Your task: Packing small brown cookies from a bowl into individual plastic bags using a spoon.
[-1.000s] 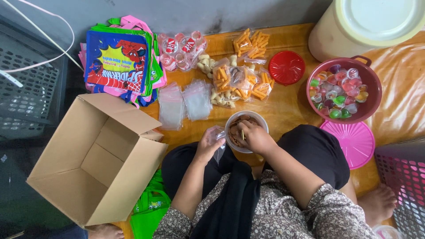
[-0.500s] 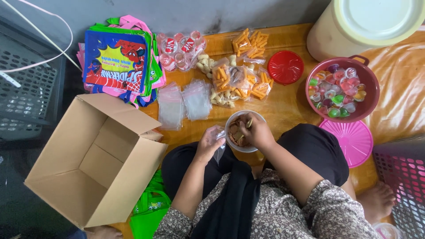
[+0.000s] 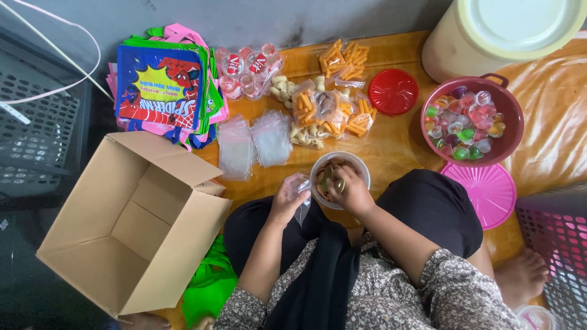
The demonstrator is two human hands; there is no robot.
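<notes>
Left hand (image 3: 287, 198) gripping small clear bag (image 3: 304, 194) beside tub (image 3: 340, 178) — mouth kept close for filling. Right hand (image 3: 350, 190) curled into tub, pinching snacks (image 3: 330, 176); tub against lap, within reach.

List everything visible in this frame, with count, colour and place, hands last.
small clear bag: one, transparent, in the left hand
round tub of snacks: one, white, centre
cardboard box: one, brown, open, left
printed bags: a stack, blue, pink, green, upper left
empty clear bags: two piles, beside the box
filled snack packets: several, orange and beige, top centre
red lid: one
bowl of jelly cups: one, maroon, right
pink lid: one
left hand: holds the bag
right hand: in the tub
</notes>
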